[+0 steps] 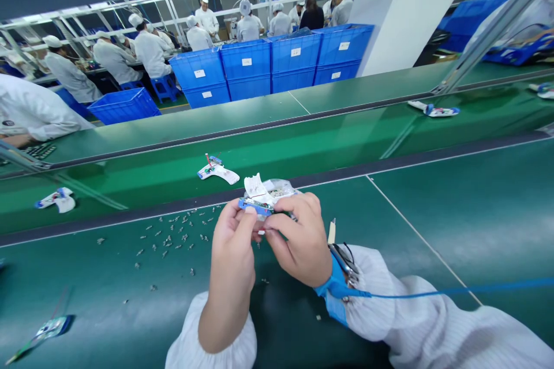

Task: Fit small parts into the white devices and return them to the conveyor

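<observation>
Both of my hands meet over the green bench around a white and blue plastic housing half (256,206) with a circuit board in it. My left hand (234,242) is closed on its left end, thumb along the near side. At the right end, the fingers of my right hand (300,236) are pinched together against the housing; what lies between their tips is too small to make out. A small white piece (261,232) shows just below the fingertips. Behind the hands lies a clear plastic bag (281,189) of small parts, partly hidden.
Many small metal parts (184,230) lie scattered at the left. A wired circuit board (52,328) rests at lower left. Similar housings (219,170) sit on the green conveyor belt (303,141). A blue wrist strap cord (433,293) runs right. Blue crates (246,63) and co-workers are beyond.
</observation>
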